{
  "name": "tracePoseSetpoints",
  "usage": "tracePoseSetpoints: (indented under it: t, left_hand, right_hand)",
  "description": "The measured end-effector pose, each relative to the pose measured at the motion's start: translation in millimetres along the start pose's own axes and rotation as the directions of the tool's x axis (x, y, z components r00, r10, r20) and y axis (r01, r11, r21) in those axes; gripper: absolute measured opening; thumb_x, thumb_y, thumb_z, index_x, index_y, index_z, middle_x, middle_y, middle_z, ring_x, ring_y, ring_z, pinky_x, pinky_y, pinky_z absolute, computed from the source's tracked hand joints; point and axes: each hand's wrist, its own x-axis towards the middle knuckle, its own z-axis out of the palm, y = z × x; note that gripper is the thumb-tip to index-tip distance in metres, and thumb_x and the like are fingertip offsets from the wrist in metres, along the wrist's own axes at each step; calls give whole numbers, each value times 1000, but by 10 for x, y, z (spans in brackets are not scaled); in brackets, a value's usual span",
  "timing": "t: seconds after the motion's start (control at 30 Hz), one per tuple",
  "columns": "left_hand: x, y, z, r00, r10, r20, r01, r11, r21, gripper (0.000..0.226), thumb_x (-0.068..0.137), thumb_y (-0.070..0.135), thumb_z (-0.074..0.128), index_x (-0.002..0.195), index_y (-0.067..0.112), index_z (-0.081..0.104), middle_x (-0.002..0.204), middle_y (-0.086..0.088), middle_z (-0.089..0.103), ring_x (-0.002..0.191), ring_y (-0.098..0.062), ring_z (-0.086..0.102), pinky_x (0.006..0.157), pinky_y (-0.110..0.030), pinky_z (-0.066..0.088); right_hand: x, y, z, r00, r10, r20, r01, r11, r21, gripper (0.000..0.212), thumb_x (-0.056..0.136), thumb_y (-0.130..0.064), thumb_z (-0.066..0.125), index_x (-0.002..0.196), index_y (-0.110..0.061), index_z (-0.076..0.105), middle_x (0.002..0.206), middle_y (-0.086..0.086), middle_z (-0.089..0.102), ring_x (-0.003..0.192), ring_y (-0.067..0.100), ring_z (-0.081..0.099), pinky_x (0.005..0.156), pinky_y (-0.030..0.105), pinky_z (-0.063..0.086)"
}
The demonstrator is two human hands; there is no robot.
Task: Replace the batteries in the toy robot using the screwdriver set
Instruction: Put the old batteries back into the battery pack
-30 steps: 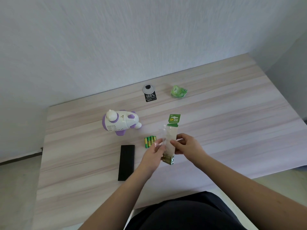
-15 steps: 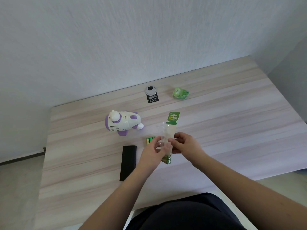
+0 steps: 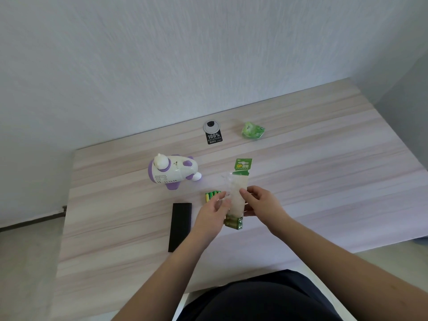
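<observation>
Clear plastic and green card make up the battery pack [image 3: 238, 193] that we hold above the wooden table [image 3: 324, 181] with both hands. Our left hand [image 3: 212, 215] pinches the loose clear plastic at the pack's left edge, fingers curled on it. Our right hand [image 3: 259, 202] grips the right edge, thumb on the front and fingers behind. The pack is long and narrow; a few green-and-gold batteries [image 3: 234, 222] sit in its near end, just below our hands, and the rest of the sleeve looks hollow. On the green header at the far end we read "GP", then characters too small to make out.

Just beyond our left hand, partly hidden by the plastic, a row of loose green batteries [image 3: 212, 195] lies on the table. Left of that hand lies a flat black case [image 3: 180, 225], closed. Farther out and to the left, the white and purple toy robot [image 3: 172, 172] lies on its side. Well beyond both hands, near the wall, sit a black tag [image 3: 214, 137] reading "100%", touching a round grey grommet [image 3: 211, 126], and, to their right, a crumpled green wrapper [image 3: 253, 130].
</observation>
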Motion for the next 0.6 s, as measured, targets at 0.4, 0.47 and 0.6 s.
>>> tracePoseSetpoints:
  t: [0.4, 0.47, 0.6]
  left_hand:
    - [-130, -86, -118, 983, -139, -117, 135, 990, -39, 37, 92, 18, 53, 126, 31, 48, 98, 1, 69, 95, -17, 65, 88, -40, 56]
    - [-160, -151, -182, 980, -149, -134, 148, 989, -17, 38, 90, 18, 51, 127, 26, 49, 91, -1, 68, 90, -18, 65, 85, -43, 57]
    - [-219, -323, -336, 973, -212, -91, 207, 977, -54, 21, 96, 24, 48, 110, 25, 63, 104, -5, 69, 94, -22, 69, 80, -47, 59]
  right_hand:
    - [35, 105, 258, 1000, -10, 19, 13, 985, -172, 11, 95, -18, 56, 98, -12, 65, 79, 6, 75, 70, 19, 73, 69, 35, 61]
    - [50, 142, 345, 999, 0, 37, 7, 981, -194, 10, 94, -16, 56, 97, -11, 64, 78, 6, 75, 68, 18, 73, 67, 33, 61]
    - [132, 269, 473, 998, -1, 62, 21, 949, -315, 12, 96, -19, 53, 97, -14, 64, 79, 3, 74, 68, 17, 72, 66, 31, 60]
